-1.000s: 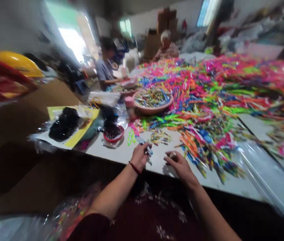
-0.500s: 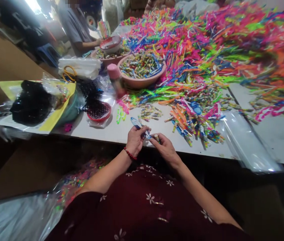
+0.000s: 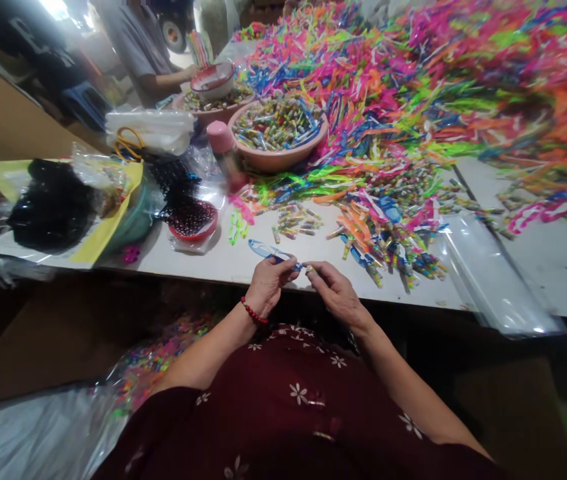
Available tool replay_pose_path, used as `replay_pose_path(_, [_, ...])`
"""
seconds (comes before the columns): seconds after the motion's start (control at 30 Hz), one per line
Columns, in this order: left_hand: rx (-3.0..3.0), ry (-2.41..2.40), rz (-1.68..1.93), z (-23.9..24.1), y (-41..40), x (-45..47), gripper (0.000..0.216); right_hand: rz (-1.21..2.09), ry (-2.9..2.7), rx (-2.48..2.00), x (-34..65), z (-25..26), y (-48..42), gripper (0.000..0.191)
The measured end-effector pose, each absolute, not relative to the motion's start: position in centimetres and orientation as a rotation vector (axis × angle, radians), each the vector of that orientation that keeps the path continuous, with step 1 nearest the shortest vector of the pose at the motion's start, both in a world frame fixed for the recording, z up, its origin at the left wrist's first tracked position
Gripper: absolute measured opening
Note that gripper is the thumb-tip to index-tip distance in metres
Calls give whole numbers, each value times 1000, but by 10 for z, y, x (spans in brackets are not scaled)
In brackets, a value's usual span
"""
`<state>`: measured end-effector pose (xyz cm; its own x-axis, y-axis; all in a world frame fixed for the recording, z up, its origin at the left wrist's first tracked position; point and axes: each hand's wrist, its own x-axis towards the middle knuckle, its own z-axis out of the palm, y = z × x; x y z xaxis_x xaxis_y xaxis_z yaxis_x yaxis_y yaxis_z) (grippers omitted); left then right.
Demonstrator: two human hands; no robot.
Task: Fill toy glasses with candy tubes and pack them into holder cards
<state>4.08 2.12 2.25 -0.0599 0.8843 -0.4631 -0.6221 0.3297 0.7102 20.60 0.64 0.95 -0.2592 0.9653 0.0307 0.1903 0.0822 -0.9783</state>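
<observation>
My left hand (image 3: 269, 283), with a red bead bracelet at the wrist, is closed around a blue and white strip (image 3: 262, 249). One end of the strip sticks out past the thumb at the upper left; the other points toward my right hand. Thumb and fingertips of my right hand (image 3: 332, 287) pinch a small pale-ended tube (image 3: 308, 269) close to the strip. Whether strip and tube touch cannot be made out. Both hands are over the near table edge. Just beyond them lie several loose patterned tubes (image 3: 297, 221), with colourful strips bearing such tubes (image 3: 368, 233) to the right.
A bowl of tubes (image 3: 283, 160) and a pink-capped bottle (image 3: 223, 150) stand behind. Clear plastic bags (image 3: 503, 280) overhang the right edge. Left are a red basket (image 3: 194, 230) and a black bag (image 3: 48, 207). A co-worker's arm (image 3: 166, 81) shows beyond. Bright strips (image 3: 413, 73) are heaped behind.
The tube in my right hand has turned from upright to lying against the fingertips, near the strip's end. More of the blue strip shows above my left hand. The view has shifted slightly.
</observation>
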Motion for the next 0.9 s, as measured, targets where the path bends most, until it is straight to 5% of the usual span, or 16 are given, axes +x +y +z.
replay_pose_path(0.9, [379,1084,1174,16,15,49,30,1568,-1279,-1136,213,12,2,36])
